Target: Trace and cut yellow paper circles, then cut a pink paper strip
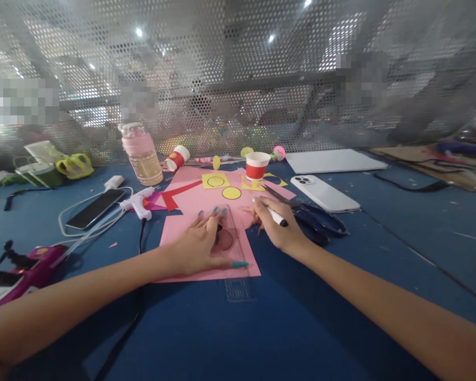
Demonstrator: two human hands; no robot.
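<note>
My left hand (pixel 194 243) lies with fingers spread on a pink sheet of paper (pixel 174 230), pressing down a clear plastic template ruler (pixel 240 288). Something small and black shows beside its fingers; I cannot make out what it is. To the right, my right hand (pixel 283 225) is closed around a white marker (pixel 275 216) with a black end, its tip pointing away from me. Just beyond lie a yellow paper circle (pixel 231 193) and a yellow square (pixel 216 181) with a drawn circle. Scissors (pixel 319 217) with dark blue handles rest beside my right hand.
A red and white paper cup (pixel 257 165) stands behind; another paper cup (pixel 177 158) lies tipped. At left are a drink bottle (pixel 143 156), a glue gun (pixel 138 202), a black phone (pixel 96 208) and a purple power strip (pixel 35 270). A white phone (pixel 325 194) lies right.
</note>
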